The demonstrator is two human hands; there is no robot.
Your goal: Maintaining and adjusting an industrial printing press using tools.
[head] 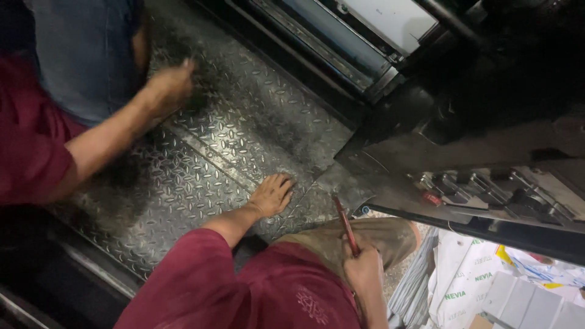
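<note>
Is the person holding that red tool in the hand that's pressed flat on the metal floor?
No. The left hand lies empty on the metal floor; the right hand grips the red tool.

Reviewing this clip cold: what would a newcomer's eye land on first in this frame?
First, the grey embossed metal tread plate filling the middle, with the person's left hand pressed flat on it. Next, the right hand at bottom centre gripping a thin red rod-like tool that points up toward the dark machine. At upper left, a co-worker's hand also reaches down to the plate.
</note>
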